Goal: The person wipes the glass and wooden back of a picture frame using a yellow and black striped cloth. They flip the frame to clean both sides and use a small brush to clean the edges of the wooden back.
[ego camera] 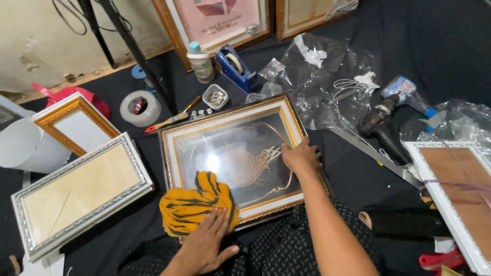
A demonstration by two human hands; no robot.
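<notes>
Our left hand (207,244) lay flat and palm down at the bottom of the view, its fingers (217,221) spread and pointing up and away from us, the thumb splayed out to the right. Our right forearm ran up from the lower right edge, bare, angling left toward the middle of the view. Our right hand (300,156) was bent at the wrist, knuckles up, its fingers (287,149) curled down and pressed together toward the left.

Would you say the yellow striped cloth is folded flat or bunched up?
Bunched up: the yellow striped cloth sits crumpled in a wad under the left hand, on the framed picture's glass.
</notes>
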